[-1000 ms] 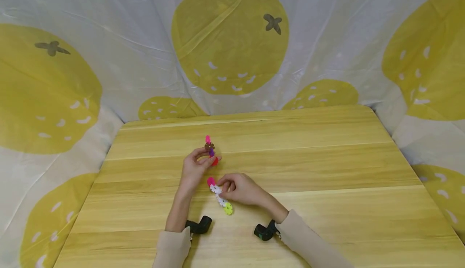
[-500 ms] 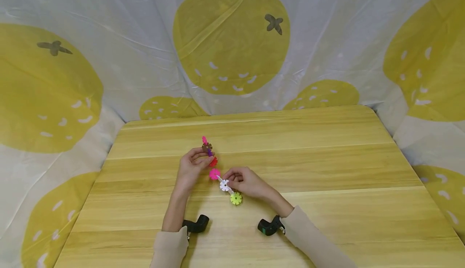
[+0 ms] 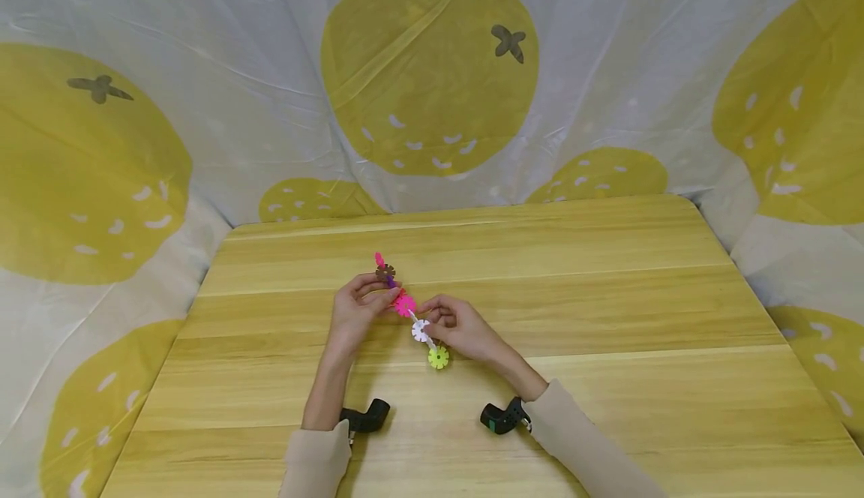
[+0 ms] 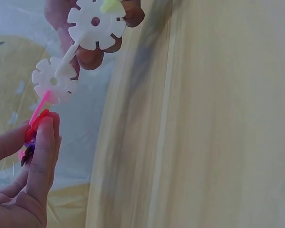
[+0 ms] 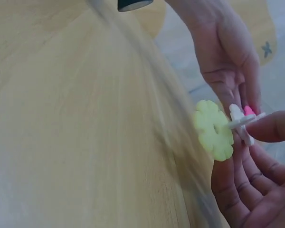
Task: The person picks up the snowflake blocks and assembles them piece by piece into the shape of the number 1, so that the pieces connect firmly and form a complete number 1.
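Observation:
My left hand (image 3: 354,314) pinches a red notched disc (image 4: 33,129) of a short chain of interlocking plastic flower discs. Beyond its fingers the chain runs on through a purple disc (image 3: 391,283), a brown disc (image 3: 385,271) and a pink one (image 3: 379,259) at the far end. Between thumb and fingers, my right hand (image 3: 467,331) holds a white disc (image 3: 421,331) of a second chain. A yellow-green disc (image 5: 214,130) ends that chain on the near side. Its other end is a bright pink disc (image 3: 405,305), whose edge meets the red disc at the left fingertips.
Both hands are over a wooden table (image 3: 607,295). A black wrist camera (image 3: 367,415) sits by the left wrist and another black camera (image 3: 501,417) by the right. Behind the table hangs a pale cloth (image 3: 594,48) with yellow fruit prints.
The right hand has raised its chain up and away from me, bringing the pink disc from below the left hand up to the red disc. The left hand has shifted slightly left.

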A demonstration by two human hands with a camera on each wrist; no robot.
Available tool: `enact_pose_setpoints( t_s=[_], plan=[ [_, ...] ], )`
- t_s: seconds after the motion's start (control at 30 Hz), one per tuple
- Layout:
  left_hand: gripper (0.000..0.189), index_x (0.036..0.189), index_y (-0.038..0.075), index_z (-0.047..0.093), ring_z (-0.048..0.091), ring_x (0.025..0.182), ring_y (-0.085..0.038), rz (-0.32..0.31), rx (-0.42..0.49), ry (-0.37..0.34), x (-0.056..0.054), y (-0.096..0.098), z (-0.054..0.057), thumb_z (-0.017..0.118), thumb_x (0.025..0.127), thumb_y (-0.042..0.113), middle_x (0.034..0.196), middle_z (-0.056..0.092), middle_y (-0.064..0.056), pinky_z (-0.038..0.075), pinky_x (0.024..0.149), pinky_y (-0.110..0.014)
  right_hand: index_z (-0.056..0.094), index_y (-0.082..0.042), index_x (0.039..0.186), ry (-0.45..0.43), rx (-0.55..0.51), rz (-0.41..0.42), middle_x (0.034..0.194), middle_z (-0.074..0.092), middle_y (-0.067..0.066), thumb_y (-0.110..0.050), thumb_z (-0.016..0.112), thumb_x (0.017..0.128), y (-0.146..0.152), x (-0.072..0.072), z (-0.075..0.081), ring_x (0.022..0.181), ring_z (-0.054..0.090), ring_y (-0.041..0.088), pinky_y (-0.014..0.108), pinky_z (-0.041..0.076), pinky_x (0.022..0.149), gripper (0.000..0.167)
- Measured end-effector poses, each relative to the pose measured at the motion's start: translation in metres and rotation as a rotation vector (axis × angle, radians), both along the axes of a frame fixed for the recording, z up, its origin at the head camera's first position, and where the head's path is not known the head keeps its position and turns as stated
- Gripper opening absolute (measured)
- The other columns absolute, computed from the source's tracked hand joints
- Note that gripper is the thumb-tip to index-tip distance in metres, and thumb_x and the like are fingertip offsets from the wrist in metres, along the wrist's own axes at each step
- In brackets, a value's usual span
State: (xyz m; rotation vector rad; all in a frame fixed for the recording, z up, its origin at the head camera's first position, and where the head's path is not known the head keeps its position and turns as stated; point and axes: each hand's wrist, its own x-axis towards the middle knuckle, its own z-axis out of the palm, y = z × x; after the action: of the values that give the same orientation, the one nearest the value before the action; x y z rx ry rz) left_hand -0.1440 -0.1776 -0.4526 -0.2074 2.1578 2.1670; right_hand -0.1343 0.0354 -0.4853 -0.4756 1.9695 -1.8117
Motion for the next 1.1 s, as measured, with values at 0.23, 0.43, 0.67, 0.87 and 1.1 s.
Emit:
enact_pose_setpoints(
  t_s=[0.23, 0.43, 0.67, 0.87, 1.1],
  plan=[
    [0.038, 0.126, -0.008, 0.057, 0.074, 0.083, -0.007, -0.026, 0.008, -0.005, 0.002, 0.010, 0.001, 0.072, 0.092, -0.006, 0.103, 0.073, -0.008, 0.062, 0.072, -0.025, 0.061, 0.003, 0.132, -0.155, -0.050, 0.003, 0.086, 0.062, 0.002, -0.011, 0.050, 0.103, -0.003, 0.002, 0.003, 0.065, 0.056, 0.010, 0.022, 0.047, 0.057, 0.034],
    [0.039, 0.127, -0.007, 0.057, 0.073, 0.082, -0.006, -0.053, -0.042, 0.013, 0.003, 0.020, 0.000, 0.073, 0.092, -0.004, 0.109, 0.070, -0.020, 0.061, 0.071, -0.021, 0.067, 0.004, 0.117, -0.219, -0.092, -0.085, 0.079, 0.066, -0.004, -0.021, 0.061, 0.105, -0.007, 0.005, 0.002, 0.056, 0.050, 0.007, 0.020, 0.042, 0.052, 0.029],
    [0.036, 0.123, -0.006, 0.058, 0.074, 0.081, -0.009, -0.011, -0.019, 0.022, 0.003, 0.020, -0.002, 0.076, 0.091, -0.002, 0.104, 0.071, -0.015, 0.064, 0.073, -0.031, 0.071, 0.001, 0.108, -0.042, -0.011, -0.190, 0.090, 0.071, 0.009, -0.018, 0.067, 0.102, -0.009, 0.006, 0.001, 0.073, 0.062, 0.013, 0.022, 0.052, 0.064, 0.020],
    [0.034, 0.117, -0.007, 0.058, 0.076, 0.083, -0.014, 0.023, 0.074, 0.046, 0.004, 0.014, 0.001, 0.078, 0.091, 0.002, 0.095, 0.074, -0.004, 0.065, 0.076, -0.040, 0.067, 0.000, 0.105, 0.058, 0.034, -0.187, 0.101, 0.078, 0.017, -0.015, 0.065, 0.102, -0.004, 0.005, 0.009, 0.090, 0.075, 0.016, 0.023, 0.059, 0.078, 0.015],
    [0.034, 0.115, -0.007, 0.060, 0.076, 0.081, -0.014, 0.043, 0.097, 0.061, 0.005, 0.015, 0.003, 0.080, 0.089, 0.002, 0.092, 0.077, -0.003, 0.065, 0.073, -0.037, 0.070, -0.004, 0.098, 0.149, 0.084, -0.196, 0.092, 0.077, 0.011, -0.014, 0.069, 0.100, -0.003, 0.006, 0.014, 0.080, 0.068, 0.009, 0.020, 0.055, 0.072, 0.010]
  ],
)
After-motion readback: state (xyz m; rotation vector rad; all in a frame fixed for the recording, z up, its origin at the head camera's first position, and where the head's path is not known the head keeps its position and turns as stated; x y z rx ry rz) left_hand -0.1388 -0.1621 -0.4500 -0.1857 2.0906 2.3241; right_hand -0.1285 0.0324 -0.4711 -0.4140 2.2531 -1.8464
